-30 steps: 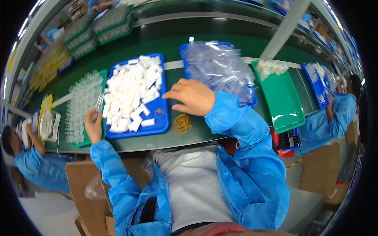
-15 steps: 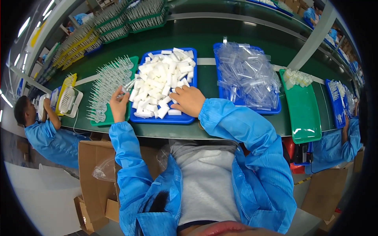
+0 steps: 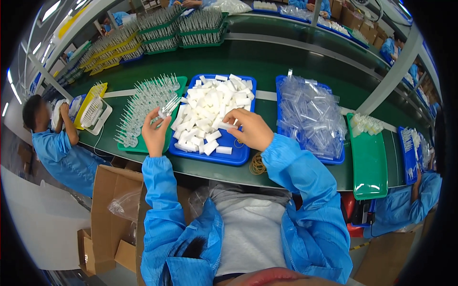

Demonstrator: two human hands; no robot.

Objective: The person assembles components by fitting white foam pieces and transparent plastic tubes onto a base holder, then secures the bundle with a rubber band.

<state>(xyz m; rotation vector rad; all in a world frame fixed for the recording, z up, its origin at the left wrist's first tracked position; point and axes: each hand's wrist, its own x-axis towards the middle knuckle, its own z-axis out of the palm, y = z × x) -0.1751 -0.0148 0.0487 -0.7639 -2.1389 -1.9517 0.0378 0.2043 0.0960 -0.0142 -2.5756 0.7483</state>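
My left hand [image 3: 155,132] is closed in a pinch on a small clear part with several thin metal prongs [image 3: 171,105]. It is over the gap between a green tray [image 3: 179,87], full of similar pronged parts [image 3: 143,108], and a blue tray [image 3: 202,158] heaped with white blocks [image 3: 210,108]. Above that blue tray's right side, my right hand [image 3: 252,129] pinches one white block [image 3: 227,126] between thumb and fingers. The two held pieces are apart.
Right of my right hand, another blue tray [image 3: 338,161] holds clear plastic sleeves [image 3: 312,117]. Farther right, a green tray [image 3: 369,164] has pale pieces [image 3: 366,125] at its far end. Rubber bands [image 3: 257,164] lie near the table edge. Co-workers sit at both sides.
My right hand has come up from the heap with a white block in its fingers. My left hand still holds the pronged part. The whole view has shifted.
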